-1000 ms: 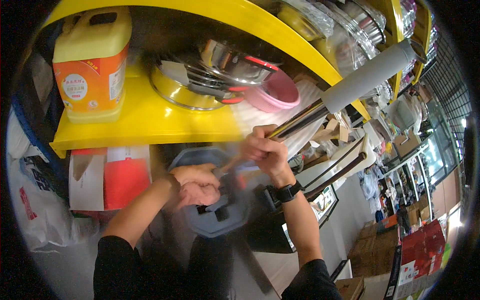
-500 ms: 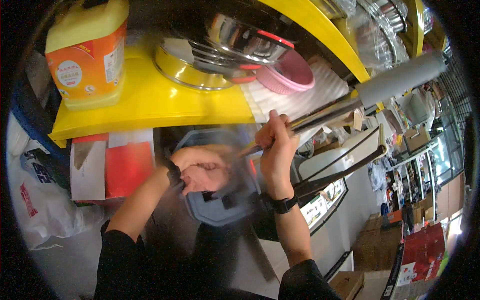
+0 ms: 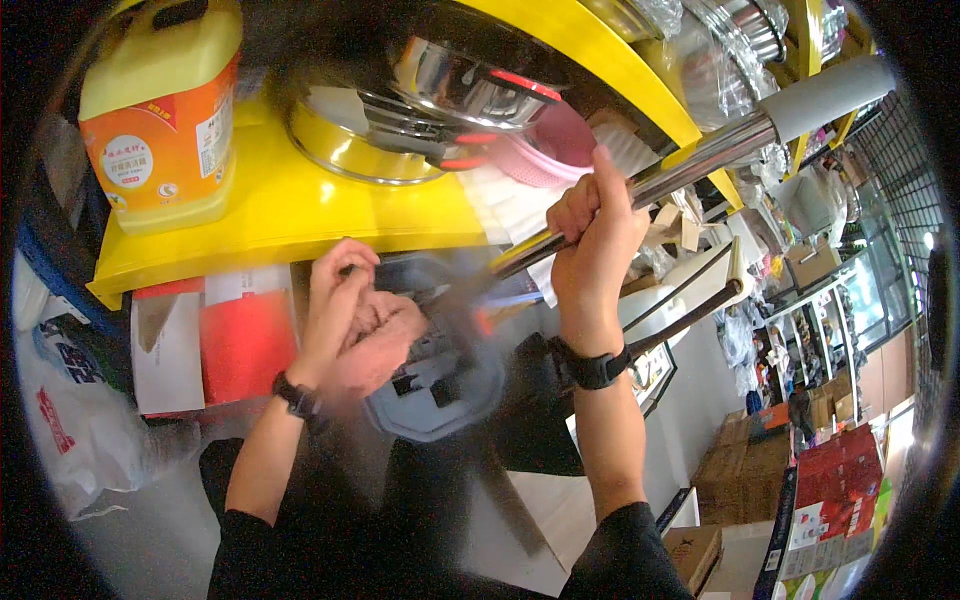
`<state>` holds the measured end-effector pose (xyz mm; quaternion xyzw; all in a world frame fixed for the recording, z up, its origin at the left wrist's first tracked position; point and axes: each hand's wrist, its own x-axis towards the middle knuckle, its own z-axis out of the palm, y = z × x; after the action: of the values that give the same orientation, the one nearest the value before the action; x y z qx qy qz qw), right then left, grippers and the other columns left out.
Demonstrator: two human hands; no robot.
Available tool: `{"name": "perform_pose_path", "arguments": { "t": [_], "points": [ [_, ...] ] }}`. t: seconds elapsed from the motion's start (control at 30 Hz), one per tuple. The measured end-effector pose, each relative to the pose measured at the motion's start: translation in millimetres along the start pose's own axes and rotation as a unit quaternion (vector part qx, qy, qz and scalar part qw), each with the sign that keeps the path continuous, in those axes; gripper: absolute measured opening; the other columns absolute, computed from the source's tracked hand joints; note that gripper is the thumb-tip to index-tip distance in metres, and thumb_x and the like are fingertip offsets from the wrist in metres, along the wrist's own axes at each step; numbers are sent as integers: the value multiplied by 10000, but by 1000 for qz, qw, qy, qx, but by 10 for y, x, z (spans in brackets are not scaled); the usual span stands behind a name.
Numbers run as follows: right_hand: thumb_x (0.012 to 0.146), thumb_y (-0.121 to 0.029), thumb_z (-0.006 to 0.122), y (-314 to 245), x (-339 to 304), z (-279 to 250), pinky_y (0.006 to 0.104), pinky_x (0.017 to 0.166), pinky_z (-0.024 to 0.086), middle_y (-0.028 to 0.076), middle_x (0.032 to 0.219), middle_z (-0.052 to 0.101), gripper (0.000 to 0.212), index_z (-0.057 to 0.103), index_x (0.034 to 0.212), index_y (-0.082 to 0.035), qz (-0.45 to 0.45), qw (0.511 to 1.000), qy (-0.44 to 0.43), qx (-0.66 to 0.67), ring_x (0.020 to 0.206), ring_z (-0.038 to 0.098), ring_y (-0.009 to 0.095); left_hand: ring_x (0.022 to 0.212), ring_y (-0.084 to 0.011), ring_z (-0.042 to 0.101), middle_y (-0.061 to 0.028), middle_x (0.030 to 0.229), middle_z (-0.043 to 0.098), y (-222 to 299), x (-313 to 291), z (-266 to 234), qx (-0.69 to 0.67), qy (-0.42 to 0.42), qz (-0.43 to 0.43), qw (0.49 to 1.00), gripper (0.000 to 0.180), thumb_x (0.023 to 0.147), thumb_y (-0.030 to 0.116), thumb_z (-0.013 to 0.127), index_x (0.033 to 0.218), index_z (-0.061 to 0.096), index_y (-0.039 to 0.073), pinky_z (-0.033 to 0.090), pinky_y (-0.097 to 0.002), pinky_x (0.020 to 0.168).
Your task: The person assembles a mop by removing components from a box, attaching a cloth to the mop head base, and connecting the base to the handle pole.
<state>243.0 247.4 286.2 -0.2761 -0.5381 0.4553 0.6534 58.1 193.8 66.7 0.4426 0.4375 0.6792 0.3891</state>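
Observation:
My right hand point(image 3: 600, 235) is wrapped round a shiny metal pole point(image 3: 705, 160) with a thick grey grip point(image 3: 830, 98) at its upper right end. The pole slants down left toward the basin; its lower end is blurred. A crumpled pink cloth point(image 3: 385, 335) hangs from my left hand point(image 3: 335, 305), whose fingers are closed on it. Below the cloth stands a blue-grey basin or bucket point(image 3: 480, 395) with angled corners. Something dark shows inside it, too unclear to name. Black bands circle both wrists.
On the yellow shelf point(image 3: 270, 225) stand a jug of yellow liquid point(image 3: 160, 130), steel pots point(image 3: 460, 90) and a pink basket point(image 3: 560, 145). A red and white box point(image 3: 245, 350) sits beneath it. White plastic bags point(image 3: 90, 430) lie at left, cardboard boxes point(image 3: 745, 475) at right.
My left hand has drawn the pink cloth away from the pole, up and to the left. My right hand has moved up and right along with the pole.

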Motion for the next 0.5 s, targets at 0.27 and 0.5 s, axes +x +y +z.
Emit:
{"name": "perform_pose_path", "arguments": {
  "t": [0.27, 0.5],
  "points": [
    [931, -250, 632, -107, 69, -48, 273, 430, 226, -58, 495, 300, 388, 406, 628, -162, 5, 999, 43, 13, 408, 261, 80, 871, -306, 677, -158, 1030, 642, 214, -188, 130, 442, -150, 72, 882, 571, 707, 254, 772, 1192, 569, 32, 554, -389, 715],
    [941, -347, 635, -150, -50, 22, 283, 468, 254, -49, 506, 317, 473, 371, 587, -179, -20, 996, 78, -26, 440, 267, 94, 873, -344, 665, -170, 1160, 582, 298, -197, 608, 566, -209, 104, 791, 664, 710, 433, 769, 1136, 558, -31, 549, -428, 693]
  ]
}}
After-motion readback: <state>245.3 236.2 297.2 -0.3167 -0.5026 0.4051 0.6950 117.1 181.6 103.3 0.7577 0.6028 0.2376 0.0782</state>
